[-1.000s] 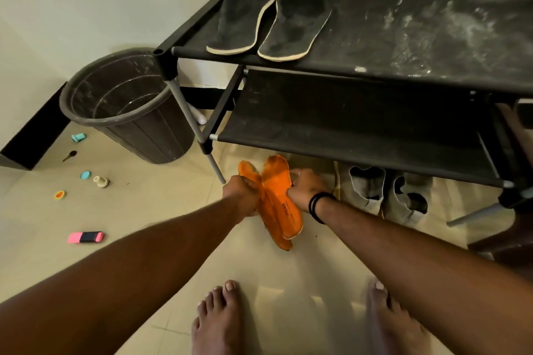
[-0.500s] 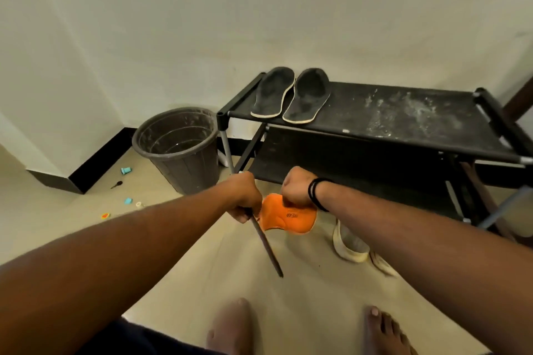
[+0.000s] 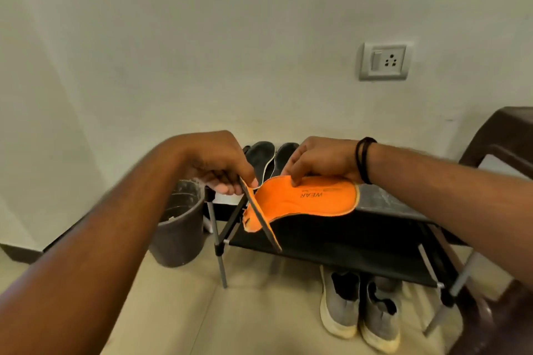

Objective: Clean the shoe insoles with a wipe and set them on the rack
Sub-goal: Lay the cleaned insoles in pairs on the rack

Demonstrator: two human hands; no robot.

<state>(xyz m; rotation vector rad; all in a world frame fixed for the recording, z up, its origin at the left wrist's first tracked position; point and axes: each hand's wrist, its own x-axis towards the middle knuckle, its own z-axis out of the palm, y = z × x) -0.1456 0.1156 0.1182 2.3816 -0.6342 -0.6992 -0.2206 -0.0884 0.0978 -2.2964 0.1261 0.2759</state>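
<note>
My right hand (image 3: 318, 160) pinches an orange insole (image 3: 305, 200) printed "WEAR", held face up over the black rack (image 3: 383, 202). My left hand (image 3: 219, 166) pinches a second orange insole (image 3: 261, 217), seen nearly edge-on, hanging down in front of the rack's left end. The two orange insoles overlap where they meet. Two dark insoles (image 3: 269, 158) lie on the rack's top shelf behind my hands, partly hidden. No wipe is visible.
A dark bucket (image 3: 180, 228) stands on the floor left of the rack. A pair of grey shoes (image 3: 360, 308) sits under the rack. A brown chair (image 3: 501, 138) is at the right. A wall socket (image 3: 383, 60) is above.
Both hands have lifted the orange insoles from near the floor up to the level of the rack's top shelf. The right insole has turned face up; the view has tilted upward.
</note>
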